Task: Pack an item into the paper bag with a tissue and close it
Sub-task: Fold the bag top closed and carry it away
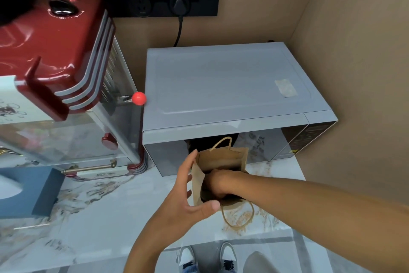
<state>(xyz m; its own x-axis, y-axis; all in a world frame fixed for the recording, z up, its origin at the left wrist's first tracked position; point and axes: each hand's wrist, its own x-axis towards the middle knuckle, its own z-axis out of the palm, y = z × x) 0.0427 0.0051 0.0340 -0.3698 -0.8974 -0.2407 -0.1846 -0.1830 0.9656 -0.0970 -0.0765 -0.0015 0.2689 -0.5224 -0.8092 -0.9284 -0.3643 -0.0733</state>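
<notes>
A small brown paper bag (223, 158) with twisted paper handles stands open on the marble counter, right in front of the microwave. My left hand (188, 197) holds the bag's left wall, thumb along the near rim and fingers outside. My right hand (218, 183) reaches down into the bag's mouth; its fingers are hidden inside, so I cannot tell what they hold. A blue tissue box (33, 191) with a white tissue at its opening lies at the far left of the counter.
A grey microwave (225, 86) stands close behind the bag. A red popcorn machine (62, 69) with a red knob stands to the left. Beige walls close in at the back and the right. The marble counter's (115, 217) front edge runs just below my arms.
</notes>
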